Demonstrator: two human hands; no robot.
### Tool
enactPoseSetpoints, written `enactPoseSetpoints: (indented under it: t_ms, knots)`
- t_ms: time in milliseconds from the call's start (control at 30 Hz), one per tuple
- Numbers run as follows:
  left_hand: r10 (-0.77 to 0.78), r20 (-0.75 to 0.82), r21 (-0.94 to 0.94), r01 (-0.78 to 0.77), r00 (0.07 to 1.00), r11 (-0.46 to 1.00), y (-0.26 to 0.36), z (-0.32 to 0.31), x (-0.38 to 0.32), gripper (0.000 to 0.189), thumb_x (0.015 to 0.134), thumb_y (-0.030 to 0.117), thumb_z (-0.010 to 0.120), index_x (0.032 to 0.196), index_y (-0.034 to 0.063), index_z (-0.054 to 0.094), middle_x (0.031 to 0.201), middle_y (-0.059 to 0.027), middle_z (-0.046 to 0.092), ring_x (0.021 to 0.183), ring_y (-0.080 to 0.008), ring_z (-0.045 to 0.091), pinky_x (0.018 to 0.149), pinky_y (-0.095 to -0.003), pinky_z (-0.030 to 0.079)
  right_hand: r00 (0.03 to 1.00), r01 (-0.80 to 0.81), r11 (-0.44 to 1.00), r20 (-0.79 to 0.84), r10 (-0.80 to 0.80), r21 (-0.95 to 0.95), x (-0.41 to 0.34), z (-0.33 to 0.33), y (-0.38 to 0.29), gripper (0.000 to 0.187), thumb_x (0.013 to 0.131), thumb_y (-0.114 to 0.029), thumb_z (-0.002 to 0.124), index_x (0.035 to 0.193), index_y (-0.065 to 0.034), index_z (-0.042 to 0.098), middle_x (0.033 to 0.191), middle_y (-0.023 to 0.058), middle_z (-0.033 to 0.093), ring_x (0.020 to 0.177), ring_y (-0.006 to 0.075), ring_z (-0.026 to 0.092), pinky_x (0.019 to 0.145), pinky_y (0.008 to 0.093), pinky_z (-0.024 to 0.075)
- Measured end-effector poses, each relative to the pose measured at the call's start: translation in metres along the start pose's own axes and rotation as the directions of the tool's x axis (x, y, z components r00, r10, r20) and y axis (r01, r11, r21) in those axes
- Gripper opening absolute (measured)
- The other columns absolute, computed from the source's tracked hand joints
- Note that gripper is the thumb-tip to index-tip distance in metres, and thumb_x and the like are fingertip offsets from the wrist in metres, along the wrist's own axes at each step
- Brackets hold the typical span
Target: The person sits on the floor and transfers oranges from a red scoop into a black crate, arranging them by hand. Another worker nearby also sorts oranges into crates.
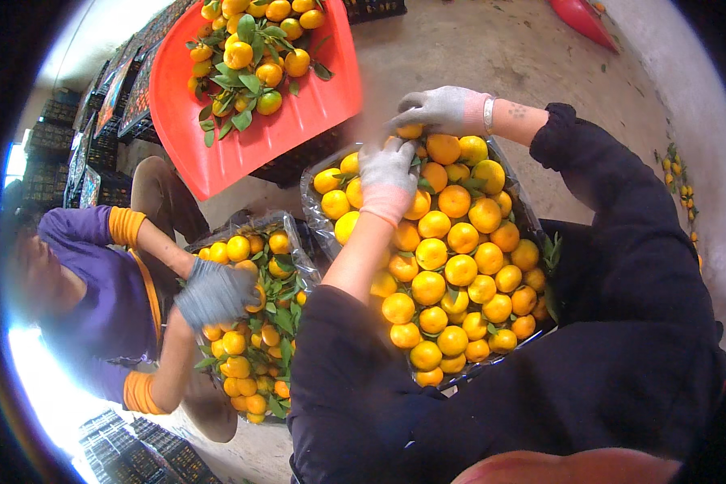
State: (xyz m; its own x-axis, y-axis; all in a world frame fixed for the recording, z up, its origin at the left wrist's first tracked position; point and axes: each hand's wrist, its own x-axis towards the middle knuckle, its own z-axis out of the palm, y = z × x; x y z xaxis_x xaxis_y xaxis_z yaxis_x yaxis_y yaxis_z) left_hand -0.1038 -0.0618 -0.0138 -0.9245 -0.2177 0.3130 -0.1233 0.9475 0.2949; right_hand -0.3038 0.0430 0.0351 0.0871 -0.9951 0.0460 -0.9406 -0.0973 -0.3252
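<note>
Rows of orange mandarins point(460, 270) fill a crate lined with clear plastic film point(318, 209) in front of me. My right hand point(449, 110), in a grey glove with a pink cuff, is at the crate's far edge. Its fingers curl around a single mandarin point(409, 130). Just beside it, my gloved left hand point(388, 172) lies over the fruit at the far left part of the crate, back upward. The left fingertips point toward that same mandarin; what lies beneath the palm is hidden. A few green leaves point(475, 184) show between the fruits.
A red plastic scoop-shaped tray point(333, 78) holds leafy mandarins at the upper left. On the left, a co-worker's gloved hands point(215, 293) are over a second lined crate of mandarins point(237, 367). Black crates point(112, 151) are stacked behind. Loose fruit point(683, 190) lies along the right wall.
</note>
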Motion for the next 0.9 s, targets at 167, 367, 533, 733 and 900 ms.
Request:
enactPoseSetpoints:
  t_ms: [167,367,533,733,900]
  knots:
    - [0.008,-0.003,0.022,-0.008,1.0,1.0,-0.001,0.001,-0.001,0.036,0.074,0.019,0.073,0.11,0.0151,0.07,0.114,-0.0067,0.065,0.122,-0.0323,0.054,0.102,-0.0476,0.042,0.93,-0.275,0.96,-0.238,0.28,0.054,-0.005,0.01,-0.025,0.037,0.088,-0.024,0.069,0.122,-0.0117,0.06,0.121,0.017,0.059,0.102,0.0398,0.065,0.089,0.0442,0.0544]
    - [0.009,-0.022,-0.014,-0.009,1.0,1.0,0.0,-0.001,-0.002,0.034,0.076,0.018,0.072,0.11,0.015,0.07,0.113,-0.0076,0.066,0.122,-0.0328,0.054,0.103,-0.0482,0.041,0.911,-0.325,0.945,-0.258,0.321,0.028,-0.009,0.014,-0.034,0.036,0.088,-0.033,0.07,0.114,-0.0086,0.063,0.114,0.0174,0.062,0.101,0.0392,0.065,0.088,0.0441,0.0538]
    - [0.053,-0.075,0.009,-0.053,0.996,0.999,0.001,-0.002,-0.003,0.028,0.077,0.021,0.073,0.104,0.0163,0.07,0.108,-0.0063,0.065,0.117,-0.0317,0.054,0.1,-0.0489,0.041,0.95,-0.307,0.948,-0.025,0.31,0.082,0.0,0.002,-0.025,0.034,0.088,-0.031,0.068,0.113,-0.0073,0.067,0.112,0.0181,0.065,0.102,0.039,0.064,0.09,0.0451,0.0524]
    - [0.024,-0.018,-0.025,-0.024,1.0,0.999,0.0,-0.001,-0.003,0.03,0.078,0.02,0.071,0.107,0.0146,0.07,0.112,-0.0083,0.065,0.122,-0.0336,0.053,0.103,-0.0501,0.041,0.927,-0.278,0.955,0.234,0.294,-0.098,0.027,-0.008,-0.023,0.036,0.093,-0.035,0.061,0.114,-0.0075,0.07,0.113,0.019,0.066,0.105,0.0384,0.064,0.092,0.0464,0.0515]
    - [0.001,-0.011,-0.017,-0.001,1.0,1.0,0.001,-0.002,-0.004,0.033,0.077,0.02,0.072,0.11,0.0145,0.07,0.117,-0.0101,0.063,0.121,-0.0345,0.053,0.104,-0.0493,0.041,0.929,-0.37,0.928,0.041,0.368,0.05,0.022,0.002,-0.033,0.032,0.09,-0.034,0.066,0.107,-0.0073,0.072,0.114,0.0181,0.067,0.105,0.039,0.065,0.092,0.0454,0.0518]
